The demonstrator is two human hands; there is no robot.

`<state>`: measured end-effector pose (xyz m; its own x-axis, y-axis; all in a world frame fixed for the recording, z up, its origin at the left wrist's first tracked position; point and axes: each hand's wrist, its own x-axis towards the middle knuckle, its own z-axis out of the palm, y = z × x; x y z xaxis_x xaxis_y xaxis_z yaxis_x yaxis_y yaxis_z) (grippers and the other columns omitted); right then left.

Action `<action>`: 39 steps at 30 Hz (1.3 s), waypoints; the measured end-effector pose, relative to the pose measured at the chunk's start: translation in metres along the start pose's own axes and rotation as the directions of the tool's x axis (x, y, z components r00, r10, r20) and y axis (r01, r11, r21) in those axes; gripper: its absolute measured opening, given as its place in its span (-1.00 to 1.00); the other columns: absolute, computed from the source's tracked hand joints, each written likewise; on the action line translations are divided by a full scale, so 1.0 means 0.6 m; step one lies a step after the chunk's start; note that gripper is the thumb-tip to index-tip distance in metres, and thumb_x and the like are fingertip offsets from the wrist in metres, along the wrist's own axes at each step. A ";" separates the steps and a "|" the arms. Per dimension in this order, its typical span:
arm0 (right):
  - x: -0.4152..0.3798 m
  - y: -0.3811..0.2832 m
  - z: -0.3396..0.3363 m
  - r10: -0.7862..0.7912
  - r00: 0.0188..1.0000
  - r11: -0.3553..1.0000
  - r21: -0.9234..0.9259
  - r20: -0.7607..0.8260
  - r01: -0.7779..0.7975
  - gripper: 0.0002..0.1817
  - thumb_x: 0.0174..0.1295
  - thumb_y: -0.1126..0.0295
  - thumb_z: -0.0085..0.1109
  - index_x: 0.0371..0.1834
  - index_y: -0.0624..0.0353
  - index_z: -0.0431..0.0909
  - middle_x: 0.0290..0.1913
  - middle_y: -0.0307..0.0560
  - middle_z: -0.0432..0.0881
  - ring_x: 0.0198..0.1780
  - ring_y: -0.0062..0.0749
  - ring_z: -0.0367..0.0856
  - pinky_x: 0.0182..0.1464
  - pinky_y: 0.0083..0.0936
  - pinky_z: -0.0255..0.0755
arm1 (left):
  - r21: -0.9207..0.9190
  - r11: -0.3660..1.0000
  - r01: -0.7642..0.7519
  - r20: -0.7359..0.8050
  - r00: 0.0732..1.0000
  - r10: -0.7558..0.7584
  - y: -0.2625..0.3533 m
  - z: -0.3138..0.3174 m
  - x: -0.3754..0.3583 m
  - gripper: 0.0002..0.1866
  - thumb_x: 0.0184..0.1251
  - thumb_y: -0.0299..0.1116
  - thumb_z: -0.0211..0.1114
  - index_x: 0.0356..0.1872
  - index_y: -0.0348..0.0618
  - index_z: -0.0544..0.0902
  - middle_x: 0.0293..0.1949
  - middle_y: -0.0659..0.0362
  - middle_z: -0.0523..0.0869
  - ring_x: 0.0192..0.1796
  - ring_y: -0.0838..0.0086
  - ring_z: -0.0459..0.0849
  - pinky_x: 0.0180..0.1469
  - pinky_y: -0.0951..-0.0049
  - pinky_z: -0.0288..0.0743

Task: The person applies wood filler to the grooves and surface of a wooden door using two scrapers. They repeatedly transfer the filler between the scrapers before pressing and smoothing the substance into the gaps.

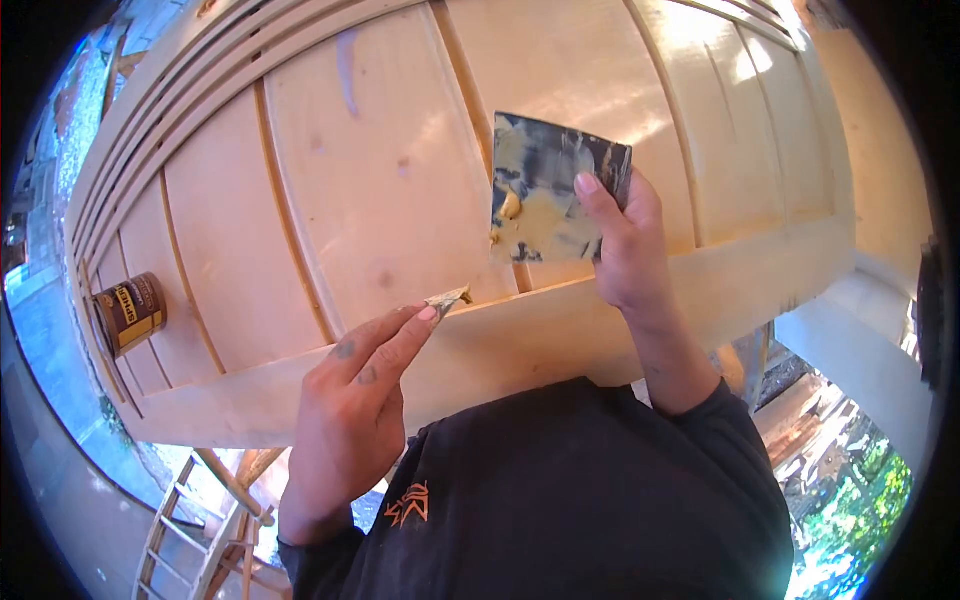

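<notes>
Outdoors, a pale door (400, 190) lay flat. Left hand (350, 410) pinched a small knife (450, 298); right hand (625, 250) gripped a filler-smeared card (555, 190). Filler could drip off, I think.

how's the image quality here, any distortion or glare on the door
Head view: strong fisheye bend curves the wooden door edges, black vignette at the corners; sun glare washes out the door's upper right; the left hand, right hand and smeared card are fairly sharp.
</notes>
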<state>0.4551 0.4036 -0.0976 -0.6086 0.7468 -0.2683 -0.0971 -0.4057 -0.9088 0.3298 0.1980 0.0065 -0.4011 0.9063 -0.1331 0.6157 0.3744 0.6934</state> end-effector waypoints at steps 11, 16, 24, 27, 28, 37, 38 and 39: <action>0.022 -0.024 -0.027 0.571 0.739 0.572 0.471 0.359 -0.671 -0.72 0.41 0.37 0.04 0.06 0.32 0.45 -0.07 -0.08 0.65 -0.07 -0.47 0.66 -0.03 -0.49 0.60 | 0.314 0.920 -0.235 -0.267 0.908 0.323 -0.025 0.131 0.034 -0.70 0.14 -0.70 0.30 -0.08 -0.28 0.61 0.06 -0.08 0.59 0.16 0.01 0.58 0.20 0.06 0.52; 0.027 -0.030 -0.035 0.347 0.906 0.799 0.429 0.242 -0.421 -0.74 0.41 0.39 0.03 0.05 0.31 0.46 -0.07 -0.09 0.64 -0.07 -0.48 0.65 -0.03 -0.50 0.59 | 0.225 0.974 -0.010 -0.387 0.917 0.099 -0.004 0.108 0.034 -0.71 0.21 -0.78 0.16 -0.07 -0.32 0.59 0.05 -0.14 0.60 0.16 -0.08 0.58 0.20 0.06 0.52; 0.016 -0.034 -0.023 0.469 0.812 0.644 0.495 0.347 -0.584 -0.76 0.40 0.42 0.04 0.04 0.33 0.46 -0.08 -0.09 0.66 -0.08 -0.51 0.64 -0.01 -0.52 0.55 | 0.257 0.925 -0.279 -0.338 0.871 0.356 0.037 0.116 0.031 -0.74 0.17 -0.70 0.24 -0.11 -0.28 0.52 0.04 -0.12 0.57 0.18 -0.04 0.56 0.26 -0.07 0.44; 0.010 -0.031 -0.015 0.500 0.811 0.643 0.498 0.304 -0.582 -0.76 0.40 0.42 0.05 0.03 0.33 0.47 -0.11 -0.11 0.66 -0.09 -0.53 0.63 -0.01 -0.53 0.54 | 0.307 0.947 -0.093 -0.285 0.940 0.185 0.005 0.104 0.014 -0.67 0.17 -0.84 0.04 -0.07 -0.31 0.45 0.05 -0.22 0.56 0.18 -0.13 0.55 0.20 -0.01 0.49; 0.006 -0.022 -0.011 0.421 0.867 0.719 0.485 0.267 -0.498 -0.77 0.40 0.42 0.05 0.02 0.33 0.47 -0.12 -0.13 0.66 -0.10 -0.55 0.62 -0.02 -0.54 0.53 | 0.308 0.949 -0.064 -0.365 0.914 0.180 0.006 0.096 0.008 -0.72 0.16 -0.78 0.16 -0.10 -0.32 0.54 0.04 -0.11 0.59 0.15 -0.09 0.57 0.22 -0.01 0.48; -0.015 -0.018 -0.005 -0.007 0.980 1.000 0.012 0.199 0.004 -0.82 0.40 0.46 0.03 -0.04 0.34 0.49 -0.22 -0.25 0.61 -0.20 -0.70 0.49 -0.09 -0.65 0.41 | 0.421 0.906 -0.038 -0.043 0.997 0.062 0.079 0.035 0.017 -0.52 -0.05 -0.68 0.22 0.01 -0.21 0.65 0.07 0.01 0.64 0.18 0.06 0.57 0.27 -0.03 0.37; -0.016 -0.019 -0.006 -0.008 0.979 1.000 0.008 0.201 0.007 -0.82 0.40 0.46 0.04 -0.04 0.33 0.49 -0.22 -0.25 0.61 -0.20 -0.70 0.49 -0.09 -0.65 0.41 | 0.421 0.906 -0.040 -0.019 0.998 0.053 0.080 0.038 0.021 -0.52 -0.05 -0.68 0.22 0.01 -0.21 0.64 0.08 0.01 0.63 0.19 0.06 0.56 0.27 -0.03 0.36; -0.016 -0.019 -0.007 -0.009 0.982 1.000 0.007 0.190 0.007 -0.82 0.40 0.46 0.04 -0.04 0.33 0.49 -0.23 -0.26 0.61 -0.20 -0.70 0.48 -0.09 -0.65 0.41 | 0.437 0.898 -0.046 0.003 0.999 0.049 0.079 0.043 0.024 -0.51 -0.06 -0.69 0.22 0.02 -0.21 0.64 0.08 0.01 0.63 0.19 0.05 0.55 0.27 -0.03 0.36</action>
<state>0.4653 0.4030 -0.0856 -0.7460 0.6367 -0.1951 -0.1071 -0.4038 -0.9085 0.3709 0.2338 0.0192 -0.3684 0.9242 -0.1010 0.8676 0.3808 0.3198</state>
